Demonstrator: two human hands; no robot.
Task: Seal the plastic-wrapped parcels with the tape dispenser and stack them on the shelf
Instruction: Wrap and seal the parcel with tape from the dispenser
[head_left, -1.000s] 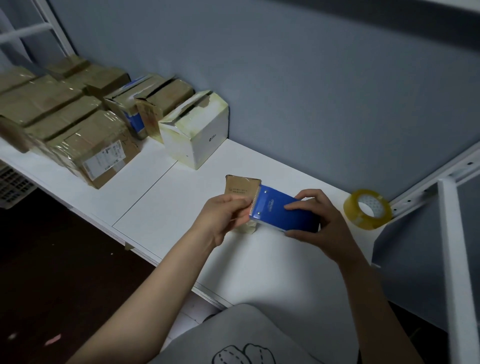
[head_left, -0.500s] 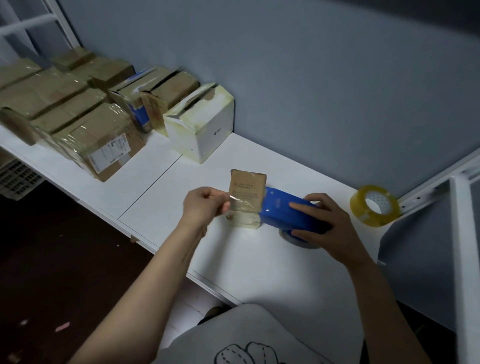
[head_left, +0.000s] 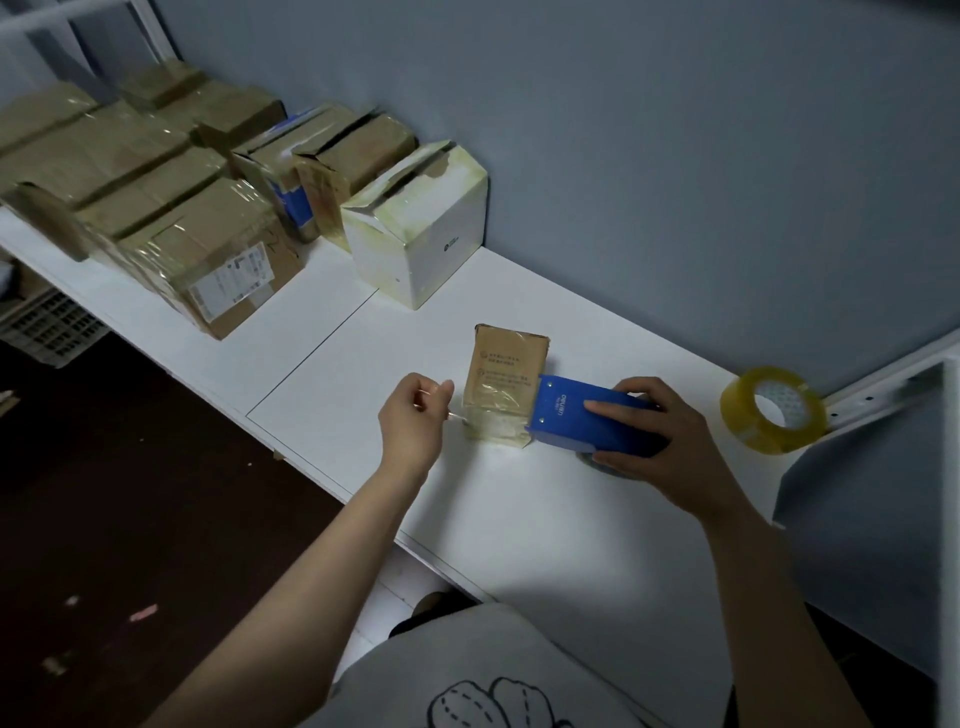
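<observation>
Pinches the loose end of a clear tape strip (head_left: 485, 415) with the left grip (head_left: 410, 423), thumb against forefinger, just at 9 o'clock of the small brown parcel (head_left: 506, 364). Clasps the blue tape dispenser (head_left: 566, 415) from above with the right grip (head_left: 660, 441), fingers curled over its top and near side, front edge touching the parcel's 3 o'clock face. Tape drawn across the parcel's lower front, from dispenser to left fingertips. Parcel upright on the white shelf (head_left: 467, 519), about mid-length, apart from the other boxes.

At 3 o'clock of the dispenser, well apart: a yellowish tape roll (head_left: 748, 421), tilted up on its edge, beside the white frame rail (head_left: 883, 384). At 11 o'clock of the parcel: a white box (head_left: 431, 244) with torn, taped top flaps, close to the grey wall (head_left: 675, 182). Farther along at 10 o'clock: film-wrapped brown cartons (head_left: 156, 208) packed side by side, one with a shipping label facing front. At 6 o'clock: a grey shirt (head_left: 467, 670) with a line drawing. Low at 9 o'clock, beneath the shelf: a white crate (head_left: 47, 325).
</observation>
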